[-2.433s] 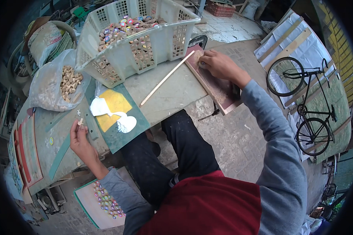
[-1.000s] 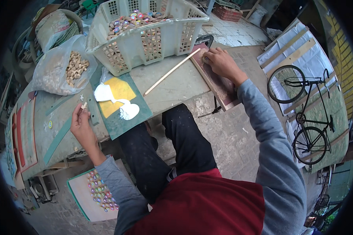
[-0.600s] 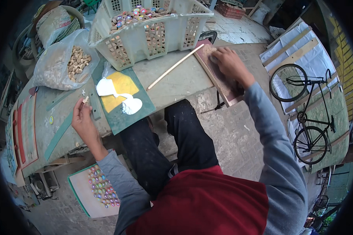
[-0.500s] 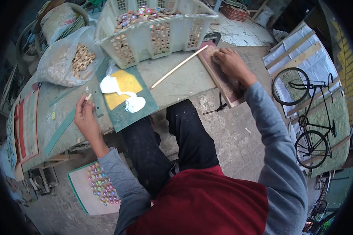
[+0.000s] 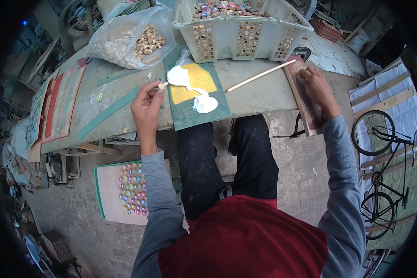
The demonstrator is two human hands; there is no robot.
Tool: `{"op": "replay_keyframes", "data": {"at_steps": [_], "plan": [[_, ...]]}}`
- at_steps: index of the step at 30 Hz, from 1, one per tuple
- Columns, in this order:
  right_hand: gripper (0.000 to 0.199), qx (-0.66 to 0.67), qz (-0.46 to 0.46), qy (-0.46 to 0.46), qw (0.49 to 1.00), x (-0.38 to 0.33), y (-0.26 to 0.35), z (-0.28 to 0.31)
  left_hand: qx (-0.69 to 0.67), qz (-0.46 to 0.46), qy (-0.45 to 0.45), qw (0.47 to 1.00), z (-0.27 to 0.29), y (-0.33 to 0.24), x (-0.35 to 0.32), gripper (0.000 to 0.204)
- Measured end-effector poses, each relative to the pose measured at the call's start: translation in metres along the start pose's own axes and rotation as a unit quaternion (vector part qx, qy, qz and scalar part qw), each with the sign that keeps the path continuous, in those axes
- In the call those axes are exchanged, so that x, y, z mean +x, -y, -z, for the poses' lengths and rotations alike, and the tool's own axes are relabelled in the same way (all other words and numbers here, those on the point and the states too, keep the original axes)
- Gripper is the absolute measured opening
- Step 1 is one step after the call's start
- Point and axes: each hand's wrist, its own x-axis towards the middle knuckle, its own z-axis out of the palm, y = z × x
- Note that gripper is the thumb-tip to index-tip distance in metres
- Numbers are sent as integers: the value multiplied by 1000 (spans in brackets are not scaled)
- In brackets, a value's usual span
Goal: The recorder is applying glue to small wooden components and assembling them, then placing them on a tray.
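My left hand pinches a small pale wooden peg by the left edge of a white paste smear. That paste lies on a yellow patch of a green board, with a second white puddle nearer me. Over a narrow wooden tray at the right, my right hand has its fingers closed on a small round piece, mostly hidden by them. A thin wooden stick lies between the board and the tray, its far end against the tray's rim.
A clear plastic bag of wooden pegs and a pale crate of round colour-topped pieces stand at the back. Below left, a green-edged board carries rows of such pieces. A bicycle stands at right.
My left hand has brought the peg from left of the green board to the edge of the white paste. My right hand stays at the tray. The whole view has shifted.
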Motion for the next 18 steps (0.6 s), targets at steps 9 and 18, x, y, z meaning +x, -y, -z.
{"op": "replay_keyframes", "data": {"at_steps": [9, 18], "plan": [[22, 168, 18, 113, 979, -75, 14, 88, 161, -61, 118, 978, -28, -26, -14, 25], [31, 478, -93, -116, 866, -91, 53, 86, 258, -51, 134, 956, -35, -24, -15, 25]]}}
